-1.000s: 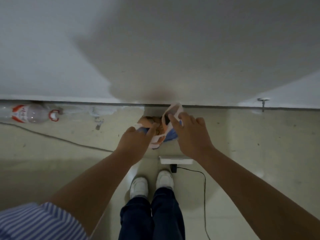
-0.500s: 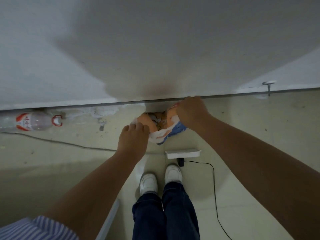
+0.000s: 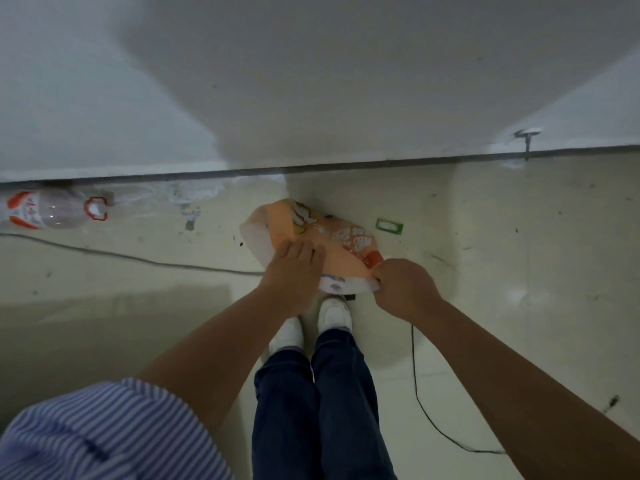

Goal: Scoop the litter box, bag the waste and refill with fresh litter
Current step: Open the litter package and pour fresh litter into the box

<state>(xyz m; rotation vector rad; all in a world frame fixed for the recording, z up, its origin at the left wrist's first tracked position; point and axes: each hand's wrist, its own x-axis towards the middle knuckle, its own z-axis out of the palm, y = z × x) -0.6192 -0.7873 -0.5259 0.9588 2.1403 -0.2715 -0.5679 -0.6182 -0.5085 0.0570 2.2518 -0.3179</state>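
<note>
An orange and white printed bag (image 3: 322,233) is held up over the floor in front of my feet, lying tilted with its white end to the left. My left hand (image 3: 292,268) grips its near side, fingers curled onto the orange face. My right hand (image 3: 401,289) pinches the bag's right corner, fingers curled under it. No litter box or scoop is in view.
A clear plastic bottle (image 3: 52,209) with a red label lies by the wall at far left. A dark cable (image 3: 138,259) crosses the floor on the left, another cable (image 3: 422,403) runs right of my white shoes (image 3: 311,323). A small green tag (image 3: 389,226) lies beyond the bag.
The bag has been lifted from the floor by the wall and turned flat toward me. My right hand moved from its far top down to the near right corner; the white box at my feet is hidden.
</note>
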